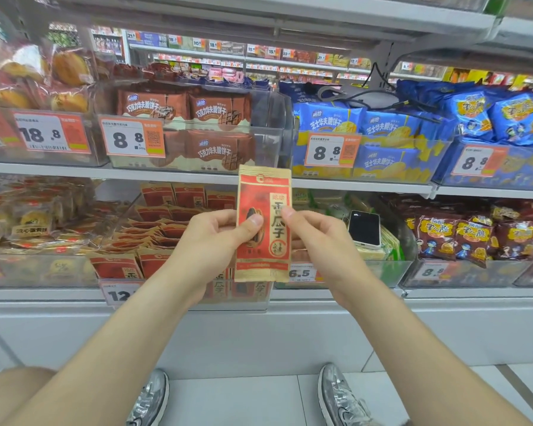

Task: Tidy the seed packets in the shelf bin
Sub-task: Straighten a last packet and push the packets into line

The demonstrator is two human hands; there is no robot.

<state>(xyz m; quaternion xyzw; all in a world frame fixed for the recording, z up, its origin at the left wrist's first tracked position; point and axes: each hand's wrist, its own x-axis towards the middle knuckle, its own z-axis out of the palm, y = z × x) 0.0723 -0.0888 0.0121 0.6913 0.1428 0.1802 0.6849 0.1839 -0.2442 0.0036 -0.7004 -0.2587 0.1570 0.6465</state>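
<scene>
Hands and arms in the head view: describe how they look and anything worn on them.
The left hand and right hand are bare: no gloves or rings show. The left forearm and right forearm are bare too, with no sleeve, watch or bracelet anywhere in the frame. The nails that show are short and plain.
</scene>
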